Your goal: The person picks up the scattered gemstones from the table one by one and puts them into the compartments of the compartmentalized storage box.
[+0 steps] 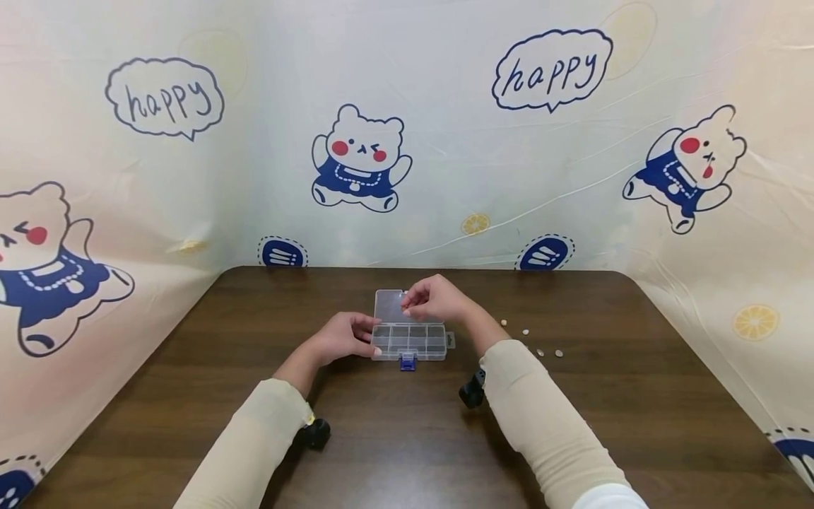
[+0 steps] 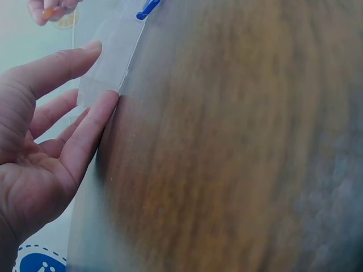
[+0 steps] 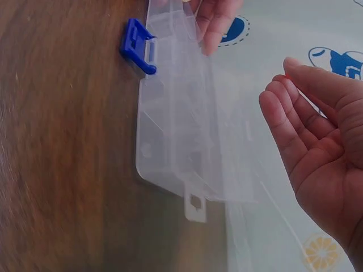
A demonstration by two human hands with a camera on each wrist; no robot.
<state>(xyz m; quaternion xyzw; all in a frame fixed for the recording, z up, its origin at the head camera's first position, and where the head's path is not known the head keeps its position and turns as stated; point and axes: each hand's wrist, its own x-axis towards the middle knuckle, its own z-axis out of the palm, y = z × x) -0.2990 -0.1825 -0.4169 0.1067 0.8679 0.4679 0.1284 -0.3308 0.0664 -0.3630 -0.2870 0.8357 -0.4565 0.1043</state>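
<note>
A clear plastic compartment box (image 1: 409, 341) with a blue latch (image 1: 408, 362) lies on the table, its transparent lid (image 1: 389, 305) tipped back. My left hand (image 1: 343, 335) holds the box at its left end, thumb near the front corner and fingers towards the back. Above the lid side, my right hand (image 1: 437, 297) pinches a tiny orange-red piece (image 2: 48, 12) between thumb and fingertips. Most of that piece is covered by the fingers, so its kind is unclear. The compartments show no contents that I can make out.
Several small whitish pieces, like bits of shell or pebble, lie to the right of my right forearm, one of them a pale disc (image 1: 559, 353). A printed curtain (image 1: 445, 184) stands behind the brown wooden table (image 1: 407, 438). A hanging tab (image 3: 196, 208) juts from the box's right end.
</note>
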